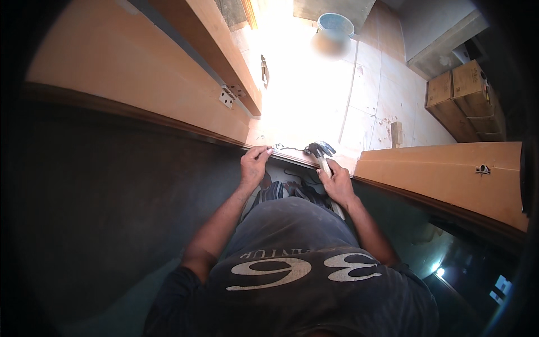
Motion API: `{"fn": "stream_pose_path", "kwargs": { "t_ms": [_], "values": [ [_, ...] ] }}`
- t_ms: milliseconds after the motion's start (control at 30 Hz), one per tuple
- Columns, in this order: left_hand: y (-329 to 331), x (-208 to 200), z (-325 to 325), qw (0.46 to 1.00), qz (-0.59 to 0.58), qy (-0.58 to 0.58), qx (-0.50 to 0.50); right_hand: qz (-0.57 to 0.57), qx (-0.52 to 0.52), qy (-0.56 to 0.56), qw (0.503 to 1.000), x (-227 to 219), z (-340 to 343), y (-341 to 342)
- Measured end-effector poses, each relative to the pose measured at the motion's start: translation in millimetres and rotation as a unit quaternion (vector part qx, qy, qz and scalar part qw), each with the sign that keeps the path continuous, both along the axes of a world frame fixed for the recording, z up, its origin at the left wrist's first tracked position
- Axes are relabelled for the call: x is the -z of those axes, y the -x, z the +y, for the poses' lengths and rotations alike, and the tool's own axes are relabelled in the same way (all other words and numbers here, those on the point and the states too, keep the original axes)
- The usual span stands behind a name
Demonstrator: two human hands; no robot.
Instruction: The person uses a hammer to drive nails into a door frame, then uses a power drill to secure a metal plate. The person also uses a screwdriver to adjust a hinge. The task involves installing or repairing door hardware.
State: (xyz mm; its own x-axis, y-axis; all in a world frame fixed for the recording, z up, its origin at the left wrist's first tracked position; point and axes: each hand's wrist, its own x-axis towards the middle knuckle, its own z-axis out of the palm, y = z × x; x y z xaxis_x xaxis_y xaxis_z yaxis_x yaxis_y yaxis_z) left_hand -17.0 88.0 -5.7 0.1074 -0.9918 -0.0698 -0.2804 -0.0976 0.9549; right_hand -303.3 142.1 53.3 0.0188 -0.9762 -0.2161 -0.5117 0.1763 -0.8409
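My right hand (339,184) is wrapped round the pale handle of a claw hammer (324,160). The hammer's dark metal head points away from me, over a pale ledge between two orange-brown wooden panels. To its left, my left hand (255,165) has thumb and forefinger pinched together at the ledge's edge. Whatever lies between those fingertips is too small to make out. A thin dark wire-like piece with a small looped end (279,146) lies by the fingertips and stretches toward the hammer head.
On the left stands a wooden door panel (140,62) with a metal hinge (226,96). A second panel (426,163) with a small metal fitting (483,169) runs off right. Farther out are a blue bucket (336,23), a wood block (396,135) and cardboard boxes (466,92). Glare washes out the tiled floor.
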Motion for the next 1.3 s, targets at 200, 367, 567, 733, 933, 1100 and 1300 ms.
{"fn": "stream_pose_path", "kwargs": {
  "t_ms": [200,367,567,733,933,1100,1300],
  "values": [
    [7,26,18,0.991,0.094,-0.086,-0.027,0.015,-0.014,-0.025,0.999,-1,0,1],
    [10,28,18,0.987,0.111,-0.111,-0.035,0.012,-0.018,-0.029,0.999,2,0,1],
    [12,32,13,0.984,0.121,-0.115,-0.057,0.012,-0.019,-0.045,0.999,-3,0,2],
    [11,34,10,0.989,0.084,-0.113,-0.042,0.011,-0.016,-0.038,0.999,-3,-1,4],
    [12,34,10,0.992,0.056,-0.107,-0.04,0.015,-0.023,-0.035,0.999,4,-1,7],
    [12,32,9,0.996,0.014,-0.088,-0.03,0.015,-0.023,-0.038,0.999,4,-1,8],
    [14,28,9,0.997,-0.01,-0.066,-0.029,0.02,-0.024,-0.049,0.998,3,-2,8]
  ]
}}
